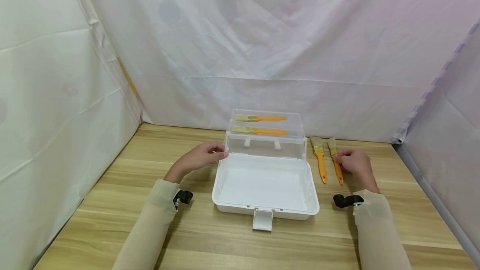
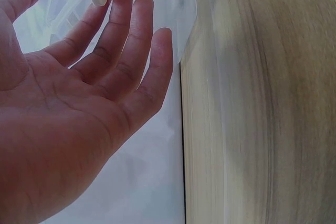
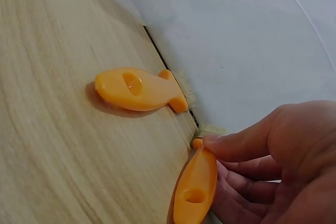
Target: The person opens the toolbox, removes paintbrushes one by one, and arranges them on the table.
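Observation:
A white plastic box [image 1: 265, 184] lies open, its clear lid [image 1: 296, 127] tipped back behind it. My left hand [image 1: 202, 156] is at the box's back left corner; in the left wrist view its fingers [image 2: 123, 69] are loosely bent, fingertips right at the white rim. My right hand [image 1: 354, 162] pinches an orange-handled paintbrush [image 1: 338, 173] between thumb and fingers near the neck, bristles pointing away. Just left of it lies a wider paintbrush [image 1: 321, 166] with the same orange handle. In the right wrist view, the pinched brush's handle [image 3: 197, 182] shows its hanging hole.
Two slimmer paintbrushes, one [image 1: 270, 118] above the other [image 1: 268, 131], lie crosswise in the lid area. A white latch [image 1: 262, 220] hangs down at the box's front. Wood-grain table [image 1: 210, 245] spreads around, with white cloth walls [image 1: 270, 45] at the back and sides.

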`<action>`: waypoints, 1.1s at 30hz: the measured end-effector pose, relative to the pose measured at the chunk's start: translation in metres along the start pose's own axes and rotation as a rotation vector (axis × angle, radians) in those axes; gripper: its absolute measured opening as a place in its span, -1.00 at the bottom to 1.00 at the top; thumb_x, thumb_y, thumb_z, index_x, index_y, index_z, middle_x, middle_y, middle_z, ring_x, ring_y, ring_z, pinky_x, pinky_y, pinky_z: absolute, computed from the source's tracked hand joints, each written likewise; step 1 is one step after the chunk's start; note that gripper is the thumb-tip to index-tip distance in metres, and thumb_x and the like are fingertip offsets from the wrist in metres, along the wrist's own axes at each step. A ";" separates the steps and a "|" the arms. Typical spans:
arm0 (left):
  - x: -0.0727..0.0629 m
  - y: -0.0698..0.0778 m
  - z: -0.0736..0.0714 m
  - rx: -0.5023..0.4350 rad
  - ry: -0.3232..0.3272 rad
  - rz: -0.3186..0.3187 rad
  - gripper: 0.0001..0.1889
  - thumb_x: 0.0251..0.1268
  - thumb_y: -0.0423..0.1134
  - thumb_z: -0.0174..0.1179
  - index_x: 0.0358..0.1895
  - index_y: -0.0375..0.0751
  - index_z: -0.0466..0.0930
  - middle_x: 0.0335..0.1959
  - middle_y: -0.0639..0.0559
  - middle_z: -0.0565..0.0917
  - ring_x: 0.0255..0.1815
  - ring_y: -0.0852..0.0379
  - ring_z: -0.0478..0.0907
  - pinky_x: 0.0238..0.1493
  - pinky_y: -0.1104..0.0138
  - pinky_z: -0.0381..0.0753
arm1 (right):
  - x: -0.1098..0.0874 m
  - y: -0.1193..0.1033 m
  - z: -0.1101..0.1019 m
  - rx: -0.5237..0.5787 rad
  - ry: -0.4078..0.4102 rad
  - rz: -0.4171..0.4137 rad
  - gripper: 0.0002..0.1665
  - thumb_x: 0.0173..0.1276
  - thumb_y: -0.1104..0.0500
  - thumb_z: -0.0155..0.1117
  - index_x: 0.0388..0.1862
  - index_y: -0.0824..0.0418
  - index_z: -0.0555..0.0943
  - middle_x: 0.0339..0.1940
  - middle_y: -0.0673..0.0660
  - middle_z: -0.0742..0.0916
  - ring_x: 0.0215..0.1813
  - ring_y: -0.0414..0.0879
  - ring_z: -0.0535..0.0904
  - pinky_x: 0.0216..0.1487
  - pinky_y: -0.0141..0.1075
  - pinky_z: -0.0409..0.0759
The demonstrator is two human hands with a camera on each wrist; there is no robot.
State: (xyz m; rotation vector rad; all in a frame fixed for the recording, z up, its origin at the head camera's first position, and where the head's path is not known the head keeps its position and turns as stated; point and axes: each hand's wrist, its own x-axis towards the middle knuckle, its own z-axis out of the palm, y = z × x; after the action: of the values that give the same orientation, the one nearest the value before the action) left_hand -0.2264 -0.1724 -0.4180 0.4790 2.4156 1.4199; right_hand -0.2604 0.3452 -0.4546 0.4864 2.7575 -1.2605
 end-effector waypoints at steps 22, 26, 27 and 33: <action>-0.001 0.002 -0.001 0.006 0.000 -0.002 -0.62 0.72 0.00 0.24 0.24 -0.24 0.66 0.11 -0.11 0.69 0.04 0.01 0.65 0.16 0.00 0.74 | 0.001 0.000 -0.001 -0.093 0.047 -0.003 -0.59 0.58 0.11 0.46 0.10 0.47 0.73 -0.14 0.31 0.76 -0.28 0.02 0.67 -0.38 -0.31 0.65; 0.000 0.001 -0.001 0.011 -0.005 -0.003 -0.62 0.71 0.01 0.24 0.24 -0.23 0.66 0.11 -0.10 0.69 0.03 0.01 0.65 0.15 0.02 0.75 | 0.001 0.000 -0.001 -0.109 0.056 -0.010 -0.59 0.58 0.11 0.46 0.09 0.48 0.73 -0.17 0.30 0.76 -0.30 0.01 0.67 -0.38 -0.31 0.64; 0.000 0.001 -0.001 0.011 -0.007 -0.002 -0.62 0.71 0.01 0.25 0.25 -0.23 0.66 0.11 -0.10 0.69 0.03 0.01 0.65 0.15 0.02 0.75 | 0.000 0.000 -0.001 -0.112 0.057 -0.012 -0.59 0.59 0.11 0.46 0.09 0.48 0.73 -0.18 0.30 0.77 -0.31 0.01 0.67 -0.38 -0.31 0.64; 0.000 0.000 -0.001 0.005 -0.007 0.002 -0.62 0.72 0.00 0.23 0.25 -0.25 0.66 0.11 -0.11 0.69 0.02 0.01 0.65 0.15 0.00 0.75 | 0.000 0.000 -0.001 -0.128 0.064 -0.031 -0.59 0.60 0.12 0.45 0.10 0.49 0.73 -0.20 0.29 0.78 -0.31 0.01 0.67 -0.37 -0.29 0.62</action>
State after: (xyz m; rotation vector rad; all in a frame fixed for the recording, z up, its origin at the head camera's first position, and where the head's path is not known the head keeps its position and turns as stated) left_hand -0.2266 -0.1729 -0.4175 0.4871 2.4148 1.4107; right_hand -0.2602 0.3459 -0.4547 0.4836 2.8860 -1.0832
